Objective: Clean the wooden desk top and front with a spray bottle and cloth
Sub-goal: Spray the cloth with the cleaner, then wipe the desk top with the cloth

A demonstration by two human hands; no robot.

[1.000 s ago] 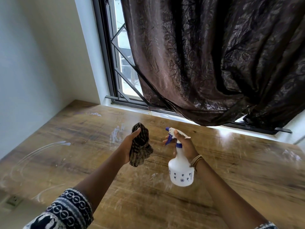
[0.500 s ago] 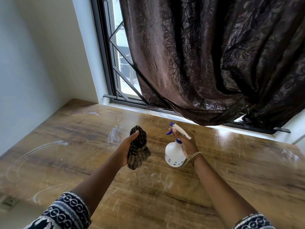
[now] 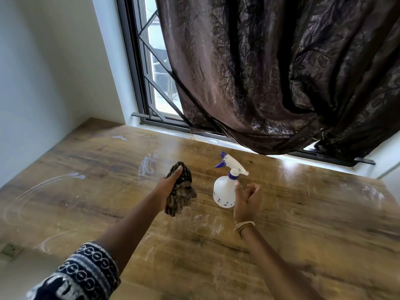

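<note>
**A:** A person stands at a wooden desk [image 3: 303, 224] under a curtained window. The left hand [image 3: 166, 188] grips a bunched cloth [image 3: 180, 198] just above the top, thumb hooked over the wad. The bottle [image 3: 224, 191] stands upright on the desk, and the right hand [image 3: 246, 199] sits just beside it with fingers spread and relaxed, holding nothing.

**B:** Where is the risk?

**A:** The bottle, most likely. It stands in the middle of the work area with the free hand right beside it, so a careless sweep of hand or cloth could tip it.

**B:** And the surface?

**A:** White streaks and smears show across the top. A balled cloth touches little wood, so it may only push residue around. The desk front is out of view; I cannot tell its condition.
</note>
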